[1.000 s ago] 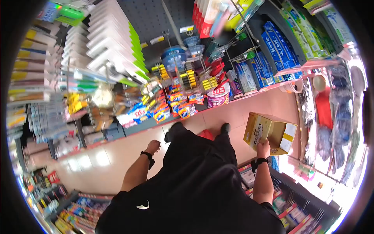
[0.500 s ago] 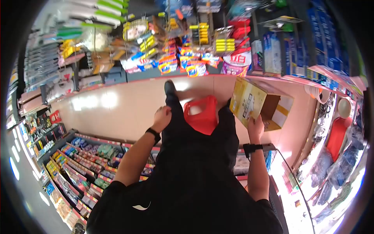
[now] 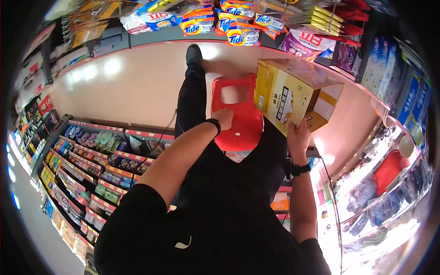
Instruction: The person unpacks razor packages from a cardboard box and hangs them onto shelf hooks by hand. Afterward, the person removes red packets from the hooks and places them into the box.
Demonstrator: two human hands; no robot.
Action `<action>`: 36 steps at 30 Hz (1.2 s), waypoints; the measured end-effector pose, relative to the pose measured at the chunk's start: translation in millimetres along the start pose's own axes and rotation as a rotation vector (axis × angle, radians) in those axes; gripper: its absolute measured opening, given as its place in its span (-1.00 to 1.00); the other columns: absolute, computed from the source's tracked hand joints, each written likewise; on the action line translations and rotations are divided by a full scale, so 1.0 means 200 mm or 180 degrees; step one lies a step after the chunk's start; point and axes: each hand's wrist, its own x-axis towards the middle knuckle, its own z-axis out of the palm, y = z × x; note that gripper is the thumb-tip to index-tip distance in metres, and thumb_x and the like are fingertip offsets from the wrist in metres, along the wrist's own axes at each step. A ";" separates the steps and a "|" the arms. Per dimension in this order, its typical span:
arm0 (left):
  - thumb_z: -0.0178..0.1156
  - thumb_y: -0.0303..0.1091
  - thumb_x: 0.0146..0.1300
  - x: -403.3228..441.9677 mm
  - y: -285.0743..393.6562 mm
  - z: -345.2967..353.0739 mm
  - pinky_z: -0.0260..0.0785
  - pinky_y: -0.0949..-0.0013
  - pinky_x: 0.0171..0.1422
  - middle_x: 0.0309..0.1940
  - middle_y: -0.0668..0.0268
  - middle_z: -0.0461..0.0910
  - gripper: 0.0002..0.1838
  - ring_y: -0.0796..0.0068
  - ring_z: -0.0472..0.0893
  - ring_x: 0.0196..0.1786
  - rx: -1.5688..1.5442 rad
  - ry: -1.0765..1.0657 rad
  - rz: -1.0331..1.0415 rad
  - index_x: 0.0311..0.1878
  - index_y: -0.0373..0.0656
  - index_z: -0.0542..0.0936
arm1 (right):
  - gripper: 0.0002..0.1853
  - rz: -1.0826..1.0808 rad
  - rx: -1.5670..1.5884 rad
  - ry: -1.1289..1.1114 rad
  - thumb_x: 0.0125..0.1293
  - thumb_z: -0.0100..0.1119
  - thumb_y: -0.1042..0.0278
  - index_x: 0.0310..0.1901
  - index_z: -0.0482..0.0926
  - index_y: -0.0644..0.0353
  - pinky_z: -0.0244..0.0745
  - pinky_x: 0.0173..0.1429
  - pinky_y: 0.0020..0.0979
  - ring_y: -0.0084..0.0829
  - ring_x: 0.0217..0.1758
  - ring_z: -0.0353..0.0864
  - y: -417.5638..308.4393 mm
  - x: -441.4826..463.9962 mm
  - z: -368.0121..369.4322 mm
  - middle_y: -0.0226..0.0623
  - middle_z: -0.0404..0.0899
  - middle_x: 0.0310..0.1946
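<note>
A yellow-brown cardboard box [image 3: 275,91] with printed lettering is in my right hand [image 3: 299,135]. The thumb and fingers grip its near lower edge, and its open end faces right. Between my legs stands a red plastic stool [image 3: 240,123] with a small hole in its seat and a wide opening toward the front. My left hand [image 3: 223,119] is over the stool's left side and seems to touch it. Its fingers bend downward and are partly hidden, so their grip is unclear. I wear a dark band on each wrist.
Ahead, Tide detergent bags [image 3: 243,34] line the bottom of a shelf, above the pinkish floor [image 3: 137,73]. Low shelves of packaged goods [image 3: 110,169] stand to the left. On the right, a bright rack holds plastic-wrapped goods [image 3: 385,201]. My left leg [image 3: 189,96] stretches forward.
My left hand has moved right, from beside my thigh to the stool. The box stays in my right hand and has turned slightly, showing more of its printed side. The view has tilted down.
</note>
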 end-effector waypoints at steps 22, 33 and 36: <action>0.49 -0.13 -0.04 0.52 -0.04 0.41 0.50 0.08 0.23 0.17 0.04 0.60 -0.21 0.03 0.61 0.20 0.0784 0.0066 0.0719 0.31 -0.10 0.50 | -0.75 -0.0939 -0.0111 0.0076 0.36 0.20 0.37 0.01 0.56 0.28 0.59 -0.26 -0.22 -0.03 -0.30 0.73 -0.05 0.18 0.38 0.00 0.70 -0.33; 0.23 -0.31 0.14 0.67 -0.18 -0.11 0.58 0.12 -0.05 -0.11 0.19 0.76 -0.71 0.18 0.74 -0.02 0.0816 0.0459 0.0640 -0.07 -0.10 0.75 | -0.61 -0.1507 0.0220 0.0115 0.30 0.13 0.33 0.15 0.50 0.21 0.60 -0.07 -0.01 0.14 -0.13 0.68 -0.32 0.24 0.59 0.09 0.66 -0.14; 0.20 -0.31 0.15 0.56 -0.20 -0.14 0.55 0.13 -0.08 -0.20 0.21 0.76 -0.75 0.20 0.75 -0.09 0.1077 0.0772 0.0505 -0.15 -0.09 0.77 | -0.65 -0.1704 0.0264 0.0164 0.29 0.14 0.44 0.11 0.52 0.26 0.61 -0.14 -0.10 0.06 -0.20 0.71 -0.35 0.19 0.65 0.10 0.67 -0.17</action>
